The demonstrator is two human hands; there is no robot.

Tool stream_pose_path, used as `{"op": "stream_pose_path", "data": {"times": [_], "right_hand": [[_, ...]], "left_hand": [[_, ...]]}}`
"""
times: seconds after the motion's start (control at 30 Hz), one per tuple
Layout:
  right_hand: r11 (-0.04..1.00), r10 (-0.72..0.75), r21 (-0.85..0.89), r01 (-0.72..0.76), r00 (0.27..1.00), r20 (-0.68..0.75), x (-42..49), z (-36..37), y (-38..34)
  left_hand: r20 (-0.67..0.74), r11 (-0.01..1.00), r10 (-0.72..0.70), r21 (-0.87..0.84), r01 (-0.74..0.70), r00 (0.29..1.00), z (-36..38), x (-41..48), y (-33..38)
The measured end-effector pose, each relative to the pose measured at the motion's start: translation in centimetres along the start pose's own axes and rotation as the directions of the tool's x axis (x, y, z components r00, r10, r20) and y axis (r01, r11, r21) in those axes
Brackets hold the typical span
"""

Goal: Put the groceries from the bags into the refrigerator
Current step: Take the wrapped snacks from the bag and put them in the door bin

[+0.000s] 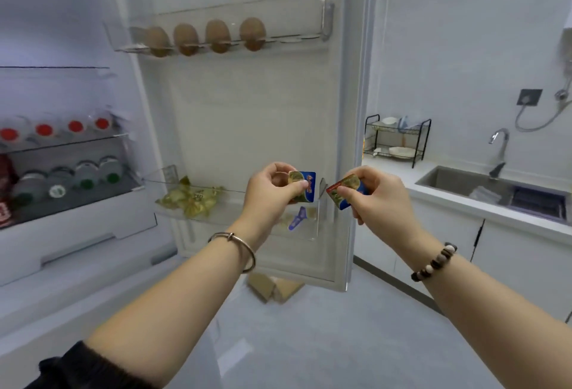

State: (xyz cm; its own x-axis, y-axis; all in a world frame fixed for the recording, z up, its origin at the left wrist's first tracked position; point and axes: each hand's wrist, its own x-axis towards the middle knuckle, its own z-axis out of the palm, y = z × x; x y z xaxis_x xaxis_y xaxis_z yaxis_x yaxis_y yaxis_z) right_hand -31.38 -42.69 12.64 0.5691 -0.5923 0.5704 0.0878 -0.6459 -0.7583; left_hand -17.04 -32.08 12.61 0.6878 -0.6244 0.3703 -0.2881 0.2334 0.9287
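Refrigerator door (247,110) stands open before me, its lower door bin (229,206) just below both hands: my left hand (275,187) pinches a blue packet (306,187) upright over the bin's right end, while my right hand (380,196) pinches a red-and-blue packet (346,192) tilted, seemingly just outside that end.

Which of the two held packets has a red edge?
The right packet, held by the right hand: red edge. The left packet, in the left hand, shows only blue and yellow.
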Motion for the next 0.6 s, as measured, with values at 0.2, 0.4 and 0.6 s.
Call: {"op": "stream_pose_path", "data": {"times": [0.2, 0.4, 0.6], "right_hand": [[0.995, -0.08, -0.058, 0.08, 0.997, 0.002, 5.5, 2.4, 0.6], [0.956, 0.003, -0.287, 0.063, 0.975, 0.224, 8.5, 6.4, -0.1], [0.887, 0.219, -0.461, -0.027, 0.903, 0.368, 10.4, 9.7, -0.7]], "left_hand": [[-0.032, 0.984, 0.037, 0.173, -0.031, 0.999, -3.0, 4.7, -0.6], [0.09, 0.877, -0.024, 0.48, -0.022, 0.996, -6.7, 8.9, -2.2], [0.285, 0.792, -0.319, 0.605, 0.089, 0.904, -9.3, 12.1, -2.9]]}}
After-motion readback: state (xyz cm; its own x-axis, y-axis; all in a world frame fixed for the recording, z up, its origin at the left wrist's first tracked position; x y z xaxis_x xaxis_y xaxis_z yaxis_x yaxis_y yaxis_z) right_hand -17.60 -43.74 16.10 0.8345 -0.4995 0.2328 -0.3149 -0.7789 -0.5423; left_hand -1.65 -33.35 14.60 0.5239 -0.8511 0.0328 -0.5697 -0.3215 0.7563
